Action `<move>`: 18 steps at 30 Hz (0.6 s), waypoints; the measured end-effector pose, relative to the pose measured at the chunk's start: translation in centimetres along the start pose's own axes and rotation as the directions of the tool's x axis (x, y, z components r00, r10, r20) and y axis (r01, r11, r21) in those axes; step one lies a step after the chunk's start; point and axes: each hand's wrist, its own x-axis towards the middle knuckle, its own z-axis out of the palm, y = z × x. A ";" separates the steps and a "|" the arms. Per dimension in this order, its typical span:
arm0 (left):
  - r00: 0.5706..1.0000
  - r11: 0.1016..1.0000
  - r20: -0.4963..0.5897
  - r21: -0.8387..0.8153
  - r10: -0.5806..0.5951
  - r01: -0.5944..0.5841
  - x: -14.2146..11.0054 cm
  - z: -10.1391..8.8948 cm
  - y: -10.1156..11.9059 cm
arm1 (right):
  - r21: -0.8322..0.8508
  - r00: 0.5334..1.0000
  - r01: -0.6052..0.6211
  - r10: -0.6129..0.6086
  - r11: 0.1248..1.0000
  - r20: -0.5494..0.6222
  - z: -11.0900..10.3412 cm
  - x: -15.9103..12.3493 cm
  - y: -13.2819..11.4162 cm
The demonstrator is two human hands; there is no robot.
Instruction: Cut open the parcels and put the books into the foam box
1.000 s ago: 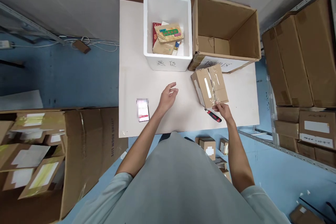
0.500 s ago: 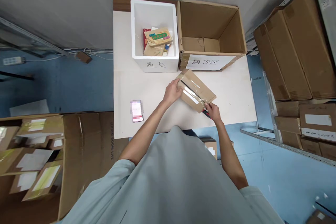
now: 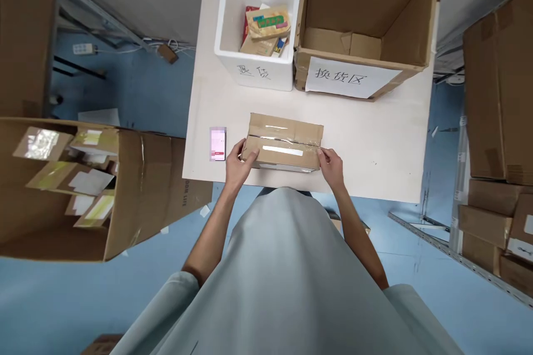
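Observation:
A flat brown cardboard parcel [image 3: 287, 133] sealed with clear tape and bearing a white label lies near the front edge of the white table [image 3: 375, 138]. My left hand [image 3: 239, 160] grips its left end, fingers curled round the corner. My right hand [image 3: 331, 163] holds its right end, fingers pressed against the side. A small pink-and-white phone [image 3: 217, 143] lies on the table just left of my left hand.
A white foam box [image 3: 258, 69] with packets inside and an open cardboard box [image 3: 410, 28] with a white paper sign stand at the table's back. A big carton of parcels [image 3: 150, 177] is at the left. Shelves of stacked cartons [image 3: 495, 100] fill the right.
My left hand reached the parcel and took its left end. Both hands turned the parcel square and drew it to the table's front edge. The red-handled knife is out of sight.

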 end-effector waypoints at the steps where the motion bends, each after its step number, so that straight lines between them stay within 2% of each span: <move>1: 0.999 0.999 0.012 -0.001 -0.046 0.046 -0.6 0.0 -0.4 | -0.007 0.999 0.000 0.001 1.000 0.034 -0.1 -0.2 0.3; 5: 0.981 0.986 0.096 0.016 -0.167 0.166 -2.7 0.1 -2.4 | 0.012 0.992 -0.032 0.030 0.999 0.124 -0.4 -1.2 2.1; 9: 0.956 0.991 0.263 0.006 -0.133 0.136 -4.1 -0.6 -4.8 | 0.045 0.978 -0.108 0.098 0.993 0.182 -0.7 -3.5 4.8; 11: 0.932 0.991 0.338 0.005 -0.127 0.133 -4.2 -1.2 -6.3 | 0.044 0.972 -0.149 0.139 0.988 0.192 -0.8 -5.2 6.4; 14: 0.914 0.986 0.371 0.033 -0.166 0.165 -3.6 -1.5 -8.4 | 0.025 0.956 -0.209 0.199 0.978 0.214 -0.3 -7.6 8.6; 18: 0.901 0.981 0.388 0.081 -0.195 0.178 -2.5 -1.3 -9.8 | 0.057 0.934 -0.281 0.260 0.958 0.244 1.4 -8.9 9.3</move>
